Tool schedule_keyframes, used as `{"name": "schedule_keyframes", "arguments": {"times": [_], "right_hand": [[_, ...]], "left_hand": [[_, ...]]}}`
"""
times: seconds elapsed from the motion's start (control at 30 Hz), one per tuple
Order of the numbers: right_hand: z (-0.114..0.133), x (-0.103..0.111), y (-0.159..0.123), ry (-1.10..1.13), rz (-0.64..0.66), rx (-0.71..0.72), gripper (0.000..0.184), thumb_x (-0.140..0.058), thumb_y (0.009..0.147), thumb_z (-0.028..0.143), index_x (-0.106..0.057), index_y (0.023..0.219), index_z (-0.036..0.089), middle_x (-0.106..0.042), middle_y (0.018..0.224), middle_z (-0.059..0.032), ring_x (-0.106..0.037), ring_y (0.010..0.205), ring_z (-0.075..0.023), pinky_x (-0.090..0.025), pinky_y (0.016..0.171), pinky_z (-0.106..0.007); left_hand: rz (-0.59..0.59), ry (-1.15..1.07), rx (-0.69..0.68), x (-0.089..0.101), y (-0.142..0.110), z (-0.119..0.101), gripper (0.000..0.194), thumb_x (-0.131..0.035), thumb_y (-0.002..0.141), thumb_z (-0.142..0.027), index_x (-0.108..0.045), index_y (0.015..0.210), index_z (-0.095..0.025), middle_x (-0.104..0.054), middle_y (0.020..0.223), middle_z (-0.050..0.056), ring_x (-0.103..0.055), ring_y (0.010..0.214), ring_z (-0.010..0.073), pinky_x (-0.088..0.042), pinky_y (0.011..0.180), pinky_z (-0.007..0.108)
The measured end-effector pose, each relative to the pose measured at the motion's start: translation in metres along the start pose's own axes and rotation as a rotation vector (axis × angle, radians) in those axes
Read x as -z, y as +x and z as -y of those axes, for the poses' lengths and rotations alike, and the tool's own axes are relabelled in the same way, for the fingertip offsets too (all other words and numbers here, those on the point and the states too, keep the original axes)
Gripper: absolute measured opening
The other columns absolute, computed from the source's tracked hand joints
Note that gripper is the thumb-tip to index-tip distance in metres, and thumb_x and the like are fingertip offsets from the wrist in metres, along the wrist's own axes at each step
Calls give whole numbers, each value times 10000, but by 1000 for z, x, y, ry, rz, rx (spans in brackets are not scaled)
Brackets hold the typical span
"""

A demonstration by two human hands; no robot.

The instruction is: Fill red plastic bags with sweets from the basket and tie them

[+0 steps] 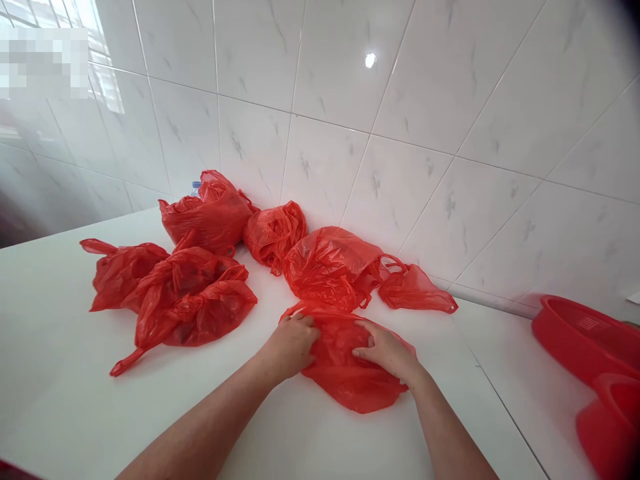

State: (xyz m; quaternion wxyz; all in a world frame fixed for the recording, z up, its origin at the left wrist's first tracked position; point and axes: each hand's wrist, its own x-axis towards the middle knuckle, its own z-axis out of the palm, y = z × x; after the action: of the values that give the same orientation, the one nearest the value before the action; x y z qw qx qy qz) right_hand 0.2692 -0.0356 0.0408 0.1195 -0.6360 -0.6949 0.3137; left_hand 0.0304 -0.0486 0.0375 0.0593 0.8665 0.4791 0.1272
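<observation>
A thin red plastic bag (pixel 350 393) lies spread on the white table in front of me, with a rounded, darker red bulge showing through its middle. My left hand (pixel 293 343) is at the bag's left side, its fingers curled into the plastic and closed on it. On the right side, my right hand (pixel 385 350) rests against the bag, thumb and fingers apart around the bulge. What is inside the bag cannot be made out. Just beyond it sits another full red bag (pixel 333 263), almost touching its far edge.
Several knotted red bags (pixel 195 293) lie to the left, and more (pixel 210 210) stand along the tiled wall (pixel 330 167). A small flat red bag (pixel 415 290) is by the wall at right. Red plastic baskets (pixel 590 340) stand at the far right. A blue-capped bottle (pixel 196 187) peeks out behind.
</observation>
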Motion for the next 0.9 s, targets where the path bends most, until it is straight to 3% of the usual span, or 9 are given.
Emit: {"name": "schedule_keyframes", "arguments": {"times": [0.13, 0.27, 0.37, 0.43, 0.5, 0.63, 0.7, 0.8, 0.9], "right_hand": [[-3, 3, 0, -5, -59, 6, 621, -665, 678, 342, -487, 1273, 333, -635, 1056, 8, -598, 895, -180, -442, 734, -265], [1, 1, -2, -9, -49, 45, 665, -702, 637, 356, -499, 1270, 329, -604, 1171, 3, -563, 1033, -205, -440, 815, -286], [7, -6, -2, -77, -49, 105, 722, -737, 591, 343, -502, 1274, 331, -581, 1218, -6, -517, 1113, -226, -419, 870, -314], [10, -11, -1, -127, -49, 139, 746, -749, 572, 330, -504, 1277, 326, -567, 1235, -17, -501, 1132, -232, -413, 877, -322], [13, -15, -2, -123, -78, 188, 674, -731, 603, 343, -539, 1247, 291, -574, 1219, -33, -517, 1101, -220, -417, 869, -313], [15, -15, -10, 18, -350, 343, 247, -548, 803, 360, -659, 968, 212, -657, 925, -26, -582, 832, -158, -443, 776, -273], [12, -11, -16, 76, -510, 357, 248, -451, 867, 357, -640, 858, 196, -640, 811, -23, -567, 749, -145, -446, 728, -259], [-9, 6, -30, 71, -747, 291, 266, -399, 885, 360, -600, 867, 186, -616, 889, -55, -560, 795, -155, -452, 710, -258], [-49, 37, -55, -105, -1035, 174, 300, -434, 844, 373, -578, 1016, 173, -563, 1080, -107, -529, 988, -204, -451, 811, -314]], "left_hand": [[36, 18, 31, 2, -2, 0, 130, -633, 655, -266, -571, 592, -171, -579, 730, 27, -532, 650, 166, -406, 608, 287], [-90, -51, 11, 8, -1, -12, 182, -564, 769, -368, -612, 735, -195, -598, 770, 22, -555, 704, 178, -419, 622, 284], [-120, -163, -124, 2, -2, -20, 223, -591, 774, -386, -636, 958, -266, -612, 1066, 16, -560, 967, 209, -427, 845, 324], [-51, -206, -163, -10, -2, -20, 462, -676, 692, -449, -588, 1130, -332, -501, 1307, 15, -459, 1181, 264, -346, 997, 394], [45, -205, -119, -24, -2, -16, 701, -715, 621, -510, -490, 1268, -366, -386, 1424, 41, -337, 1295, 320, -261, 1056, 488], [104, -174, -72, -38, 0, -6, 750, -676, 649, -528, -410, 1335, -383, -344, 1454, 65, -297, 1321, 340, -191, 1064, 563], [96, -170, -70, -37, 1, -3, 722, -673, 662, -501, -419, 1328, -393, -350, 1451, 55, -292, 1323, 338, -187, 1068, 556], [114, -173, -69, -34, 2, -2, 704, -663, 670, -501, -425, 1324, -398, -328, 1467, 47, -264, 1337, 343, -170, 1071, 562], [124, -176, -77, -32, 2, -3, 704, -654, 671, -515, -428, 1325, -389, -309, 1477, 49, -251, 1343, 338, -154, 1076, 558]]}}
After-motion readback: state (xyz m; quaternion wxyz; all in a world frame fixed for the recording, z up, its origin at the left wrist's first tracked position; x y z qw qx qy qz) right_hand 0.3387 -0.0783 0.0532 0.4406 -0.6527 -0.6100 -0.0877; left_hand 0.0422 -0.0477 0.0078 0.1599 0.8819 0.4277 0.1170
